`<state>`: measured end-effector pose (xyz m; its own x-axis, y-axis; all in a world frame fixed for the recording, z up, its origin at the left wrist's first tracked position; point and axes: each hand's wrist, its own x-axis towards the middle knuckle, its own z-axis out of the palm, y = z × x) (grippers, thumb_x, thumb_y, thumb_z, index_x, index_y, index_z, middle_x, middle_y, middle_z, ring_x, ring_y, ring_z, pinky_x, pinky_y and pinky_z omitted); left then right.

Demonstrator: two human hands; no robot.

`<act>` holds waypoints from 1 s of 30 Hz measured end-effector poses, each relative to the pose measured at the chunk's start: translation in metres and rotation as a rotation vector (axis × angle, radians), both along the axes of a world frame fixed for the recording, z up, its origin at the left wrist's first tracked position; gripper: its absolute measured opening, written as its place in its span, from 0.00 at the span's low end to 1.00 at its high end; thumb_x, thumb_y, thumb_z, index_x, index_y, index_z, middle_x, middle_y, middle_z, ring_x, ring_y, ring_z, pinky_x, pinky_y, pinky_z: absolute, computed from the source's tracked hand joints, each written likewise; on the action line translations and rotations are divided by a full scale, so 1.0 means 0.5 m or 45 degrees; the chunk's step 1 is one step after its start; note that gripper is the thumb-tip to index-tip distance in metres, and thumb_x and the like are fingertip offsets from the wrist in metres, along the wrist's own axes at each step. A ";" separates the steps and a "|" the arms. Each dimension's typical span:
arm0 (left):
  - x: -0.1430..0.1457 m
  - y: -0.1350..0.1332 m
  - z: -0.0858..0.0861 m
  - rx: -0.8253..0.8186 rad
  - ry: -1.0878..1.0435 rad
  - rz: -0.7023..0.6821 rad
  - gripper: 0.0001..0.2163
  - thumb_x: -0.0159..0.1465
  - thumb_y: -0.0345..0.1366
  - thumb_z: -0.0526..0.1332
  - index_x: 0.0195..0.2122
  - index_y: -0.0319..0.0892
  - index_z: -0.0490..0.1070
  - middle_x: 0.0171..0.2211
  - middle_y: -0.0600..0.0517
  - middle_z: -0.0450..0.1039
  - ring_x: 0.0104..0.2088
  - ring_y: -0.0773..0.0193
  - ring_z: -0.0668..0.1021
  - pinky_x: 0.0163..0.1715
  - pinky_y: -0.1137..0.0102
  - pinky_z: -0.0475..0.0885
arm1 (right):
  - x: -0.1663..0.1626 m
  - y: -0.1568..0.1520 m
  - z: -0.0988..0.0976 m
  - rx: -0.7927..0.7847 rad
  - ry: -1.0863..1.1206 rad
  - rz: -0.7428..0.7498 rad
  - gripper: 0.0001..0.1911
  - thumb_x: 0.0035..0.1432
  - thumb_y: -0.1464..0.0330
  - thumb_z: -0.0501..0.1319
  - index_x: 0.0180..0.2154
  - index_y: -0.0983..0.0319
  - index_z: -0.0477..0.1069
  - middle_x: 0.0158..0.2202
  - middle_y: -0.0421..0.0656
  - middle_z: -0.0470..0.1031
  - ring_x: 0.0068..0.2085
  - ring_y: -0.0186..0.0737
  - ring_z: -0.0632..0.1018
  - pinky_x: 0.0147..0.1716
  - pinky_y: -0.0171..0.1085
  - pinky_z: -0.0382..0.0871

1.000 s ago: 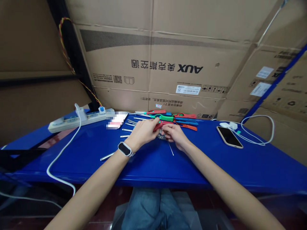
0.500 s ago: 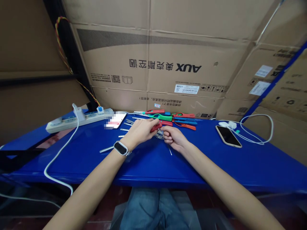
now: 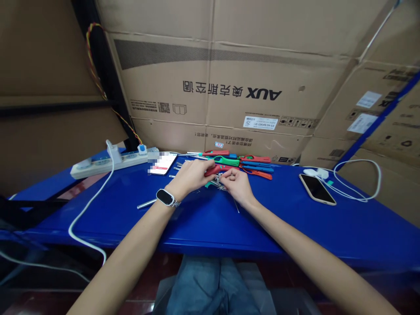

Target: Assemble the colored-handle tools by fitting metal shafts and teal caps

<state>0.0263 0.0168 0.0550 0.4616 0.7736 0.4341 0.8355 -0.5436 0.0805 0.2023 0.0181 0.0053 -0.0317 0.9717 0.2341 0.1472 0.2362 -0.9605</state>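
Note:
My left hand [image 3: 193, 175], with a watch on its wrist, is closed around a red lighter handle [image 3: 212, 170] low over the table. Close beside it, my right hand [image 3: 239, 186] is pinched at the lighter's near end; whatever is between its fingertips is too small to make out. Under both hands lie small metal parts [image 3: 220, 185], partly hidden. Long-necked lighters in several colours lie behind them, among them a green lighter [image 3: 228, 162] and an orange lighter [image 3: 260, 174]. A silver metal tube [image 3: 146, 204] rests left of my left wrist.
On the blue table [image 3: 203, 232] a phone [image 3: 317, 189] and a coiled white cable [image 3: 356, 197] lie at the right. A lit phone [image 3: 163, 165] and a white power strip [image 3: 101, 167] are at the left. A cardboard wall [image 3: 226, 57] stands behind.
My right fingers have shifted to the lighter's near end and look more extended. A small green piece now shows below my left fingers. The camera view has swung slightly left.

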 end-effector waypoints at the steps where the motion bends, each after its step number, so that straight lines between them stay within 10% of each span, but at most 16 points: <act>1: -0.006 0.004 0.000 -0.001 -0.019 0.016 0.08 0.66 0.42 0.60 0.38 0.45 0.72 0.30 0.51 0.76 0.29 0.59 0.77 0.26 0.70 0.57 | 0.000 -0.002 0.000 0.018 -0.097 0.017 0.07 0.45 0.65 0.64 0.25 0.61 0.67 0.14 0.35 0.68 0.17 0.32 0.67 0.20 0.31 0.57; 12: -0.055 0.047 -0.016 -0.162 -0.274 -0.315 0.14 0.69 0.42 0.55 0.46 0.42 0.77 0.41 0.46 0.78 0.41 0.58 0.77 0.40 0.68 0.69 | -0.063 -0.002 0.014 0.263 -1.233 0.130 0.07 0.53 0.69 0.62 0.32 0.56 0.79 0.28 0.39 0.80 0.32 0.41 0.77 0.27 0.35 0.53; 23: -0.024 0.029 -0.005 -0.340 -0.538 -0.422 0.19 0.63 0.40 0.64 0.54 0.41 0.73 0.35 0.49 0.79 0.32 0.62 0.78 0.34 0.69 0.70 | 0.019 0.017 0.037 -0.048 -0.063 0.269 0.16 0.53 0.55 0.62 0.37 0.58 0.63 0.24 0.34 0.73 0.20 0.32 0.70 0.20 0.30 0.56; 30: 0.004 0.014 -0.009 -0.302 -0.588 -0.436 0.20 0.62 0.41 0.66 0.54 0.42 0.69 0.34 0.51 0.79 0.34 0.62 0.79 0.36 0.69 0.71 | 0.009 0.018 0.021 0.090 0.013 0.312 0.22 0.56 0.46 0.59 0.31 0.58 0.64 0.18 0.35 0.69 0.16 0.32 0.68 0.15 0.30 0.56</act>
<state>0.0283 0.0236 0.0503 0.5063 0.7147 0.4827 0.4671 -0.6977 0.5431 0.2067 0.0270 0.0159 -0.2613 0.9166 0.3026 0.0675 0.3301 -0.9415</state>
